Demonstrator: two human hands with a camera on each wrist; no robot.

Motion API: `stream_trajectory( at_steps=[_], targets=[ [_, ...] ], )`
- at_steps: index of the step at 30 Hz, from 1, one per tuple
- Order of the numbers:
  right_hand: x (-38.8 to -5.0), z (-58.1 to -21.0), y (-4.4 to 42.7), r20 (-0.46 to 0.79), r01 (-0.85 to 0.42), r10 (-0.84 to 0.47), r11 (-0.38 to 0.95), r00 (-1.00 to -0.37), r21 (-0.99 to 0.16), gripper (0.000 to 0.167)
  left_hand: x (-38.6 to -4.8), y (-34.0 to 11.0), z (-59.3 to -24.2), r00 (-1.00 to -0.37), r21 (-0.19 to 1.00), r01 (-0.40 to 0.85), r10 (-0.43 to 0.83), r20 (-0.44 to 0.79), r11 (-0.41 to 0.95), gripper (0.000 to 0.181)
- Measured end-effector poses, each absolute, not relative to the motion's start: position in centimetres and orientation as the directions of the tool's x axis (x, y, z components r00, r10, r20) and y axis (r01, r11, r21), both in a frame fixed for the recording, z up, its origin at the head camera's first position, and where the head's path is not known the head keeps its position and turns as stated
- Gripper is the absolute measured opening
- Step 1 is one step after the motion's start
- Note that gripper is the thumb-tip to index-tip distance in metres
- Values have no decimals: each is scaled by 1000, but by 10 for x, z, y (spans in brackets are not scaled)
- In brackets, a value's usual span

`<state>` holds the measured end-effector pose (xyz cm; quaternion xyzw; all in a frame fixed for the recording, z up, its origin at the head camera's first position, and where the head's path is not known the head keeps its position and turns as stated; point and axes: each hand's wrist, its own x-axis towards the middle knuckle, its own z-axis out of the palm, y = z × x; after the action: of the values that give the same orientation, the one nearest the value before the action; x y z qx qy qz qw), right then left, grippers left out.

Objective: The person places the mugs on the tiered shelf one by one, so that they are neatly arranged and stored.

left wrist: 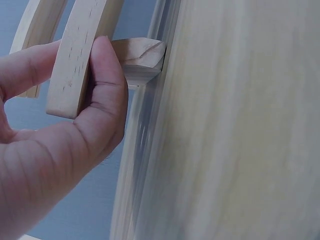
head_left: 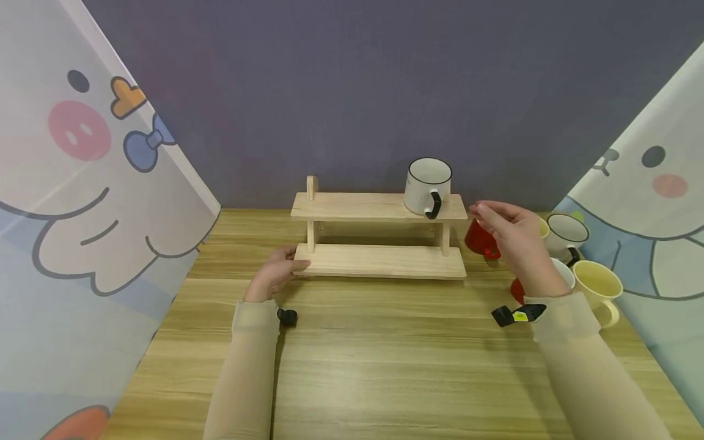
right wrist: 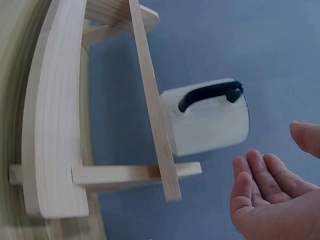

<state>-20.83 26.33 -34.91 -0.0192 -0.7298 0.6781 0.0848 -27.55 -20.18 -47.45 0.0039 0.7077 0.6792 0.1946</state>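
Note:
A two-tier wooden rack (head_left: 379, 261) stands at the back of the table. My left hand (head_left: 276, 269) grips the left end of its lower board, thumb on one face and fingers on the other; the left wrist view shows this hand (left wrist: 70, 115) pinching the board end (left wrist: 72, 75). On the right part of the upper board sits a white mug (head_left: 428, 186) with a black handle, also seen in the right wrist view as a white mug (right wrist: 210, 120). My right hand (head_left: 519, 241) is in the air right of the rack, fingers slightly bent, holding nothing; its fingers (right wrist: 267, 180) are apart from the mug.
Several mugs stand on the table at the right: a red mug (head_left: 481, 239) beside the rack, a white mug (head_left: 566, 232) with a black handle, a yellow mug (head_left: 598, 284), and others partly hidden by my right hand and wrist. A dark wall (head_left: 352, 91) rises behind the rack.

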Motion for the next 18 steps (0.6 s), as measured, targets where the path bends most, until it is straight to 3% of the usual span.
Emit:
stream_trajectory(
  at_steps=[10,18],
  targets=[
    [-184,-352,289,125,-33,229,368,-965,-929,58,-273,-201,-474,-917,957,-284,276,-288,55,66],
    [-164,-358,310,171,-47,273,407,-947,-912,49,-274,-202,-474,-913,958,-280,290,-287,66,62]
  ],
)
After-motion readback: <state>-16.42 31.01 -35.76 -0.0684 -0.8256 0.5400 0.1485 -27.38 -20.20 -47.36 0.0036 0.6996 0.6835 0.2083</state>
